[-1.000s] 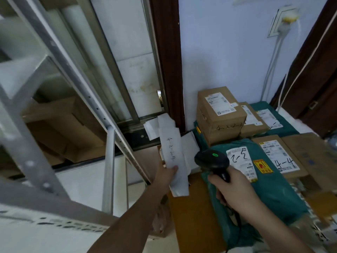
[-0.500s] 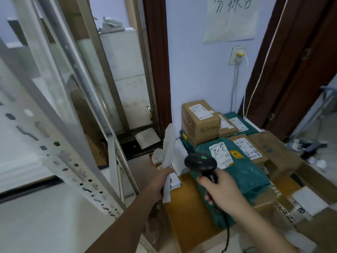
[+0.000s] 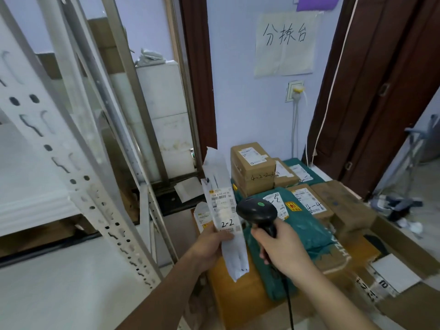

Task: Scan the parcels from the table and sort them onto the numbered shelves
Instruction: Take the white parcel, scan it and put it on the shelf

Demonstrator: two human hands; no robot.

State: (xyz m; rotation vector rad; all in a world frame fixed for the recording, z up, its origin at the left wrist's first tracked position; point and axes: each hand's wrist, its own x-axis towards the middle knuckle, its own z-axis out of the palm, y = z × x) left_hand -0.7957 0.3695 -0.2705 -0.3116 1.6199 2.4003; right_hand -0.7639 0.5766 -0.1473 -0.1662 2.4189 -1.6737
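Observation:
My left hand (image 3: 209,244) grips a long white mailer bag (image 3: 223,210), held upright with its label facing me; "2-2" is handwritten on it. Just to its right, my right hand (image 3: 278,248) holds a black barcode scanner (image 3: 258,211) by the handle, its head beside the label. On the table (image 3: 238,294) behind lie a green bag parcel (image 3: 307,232) and cardboard boxes (image 3: 252,170), some with handwritten numbers. A white metal shelf rack (image 3: 78,177) stands at the left.
A second white mailer (image 3: 202,216) lies on the table's far left corner. A paper sign (image 3: 285,44) hangs on the wall above a socket. Dark wooden doors (image 3: 381,91) stand at the right, with clutter on the floor beyond. The scanner cable hangs below my right hand.
My left hand has turned the white mailer from edge-on so its label faces me and lifted it. The scanner has stayed beside it. My view has tilted upward.

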